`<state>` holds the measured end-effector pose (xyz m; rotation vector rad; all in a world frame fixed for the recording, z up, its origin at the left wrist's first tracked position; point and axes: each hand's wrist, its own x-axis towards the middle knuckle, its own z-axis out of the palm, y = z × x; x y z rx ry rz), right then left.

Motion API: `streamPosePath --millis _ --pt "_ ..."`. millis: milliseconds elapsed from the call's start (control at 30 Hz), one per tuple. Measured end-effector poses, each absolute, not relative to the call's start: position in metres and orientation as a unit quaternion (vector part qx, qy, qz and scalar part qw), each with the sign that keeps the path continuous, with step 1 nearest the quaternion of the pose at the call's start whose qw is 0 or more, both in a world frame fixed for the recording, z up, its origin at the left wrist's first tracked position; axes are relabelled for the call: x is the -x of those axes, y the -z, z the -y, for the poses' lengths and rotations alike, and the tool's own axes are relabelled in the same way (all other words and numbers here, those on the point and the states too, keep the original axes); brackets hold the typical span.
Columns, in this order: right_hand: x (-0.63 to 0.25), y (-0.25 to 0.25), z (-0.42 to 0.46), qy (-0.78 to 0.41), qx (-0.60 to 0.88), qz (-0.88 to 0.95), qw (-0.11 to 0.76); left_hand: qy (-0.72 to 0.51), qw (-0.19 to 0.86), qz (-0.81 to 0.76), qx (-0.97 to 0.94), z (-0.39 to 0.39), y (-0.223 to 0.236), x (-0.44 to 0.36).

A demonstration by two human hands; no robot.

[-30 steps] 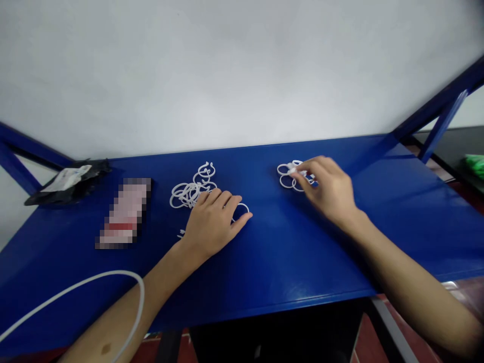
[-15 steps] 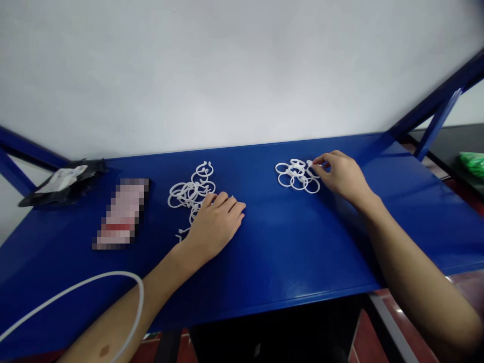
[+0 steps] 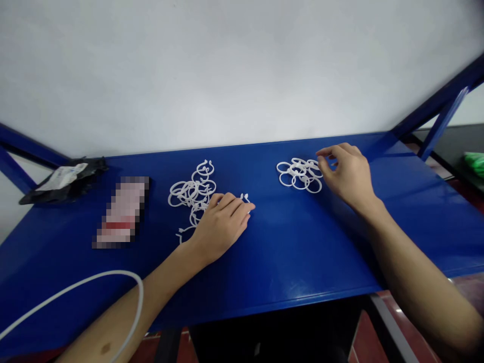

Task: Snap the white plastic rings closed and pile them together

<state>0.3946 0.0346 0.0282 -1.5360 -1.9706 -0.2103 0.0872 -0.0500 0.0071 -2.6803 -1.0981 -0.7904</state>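
My left hand (image 3: 223, 222) lies low over the blue table, its fingers curled down on a white plastic snap ring (image 3: 246, 196). Two knobbed ends of that ring poke out beyond the fingers; the rest is hidden under the hand. Beside and partly beneath this hand spreads a tangled pile of white rings (image 3: 185, 194), several with their ends unfastened. My right hand (image 3: 346, 171) hovers at the right edge of a second group of white rings (image 3: 298, 174), which look closed into loops. Its thumb and forefinger are apart with nothing between them.
A blurred pinkish flat object (image 3: 123, 212) lies on the left of the blue table (image 3: 264, 262). Behind it sits a black plastic package (image 3: 64, 179) with a white label. A white cable (image 3: 113, 273) loops over my left forearm. Blue frame bars flank the table, and a wall stands behind.
My right hand has let go of a white ring at the right group and drawn slightly away. My left hand has slid a little right, and ring ends now show past its fingers.
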Motion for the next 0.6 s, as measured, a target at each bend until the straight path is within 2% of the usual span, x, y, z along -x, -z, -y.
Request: streamPosePath --millis 133,300,400,600 --pt "-0.36 -0.032 -0.007 -0.006 0.439 0.824 0.359 0.334 -0.002 0.352 0.874 0.052 -0.01 -0.09" --pt "-0.318 -0.022 0.029 -0.17 0.233 0.913 0.288 0.378 -0.105 0.327 0.86 0.054 -0.013 -0.087" --pt "-0.311 -0.015 0.033 -0.208 0.211 0.912 0.283 0.379 -0.095 0.315 0.865 0.056 -0.013 -0.088" --pt "-0.316 -0.012 0.028 -0.197 0.228 0.906 0.298 0.395 -0.04 0.367 0.841 0.056 -0.013 -0.09"
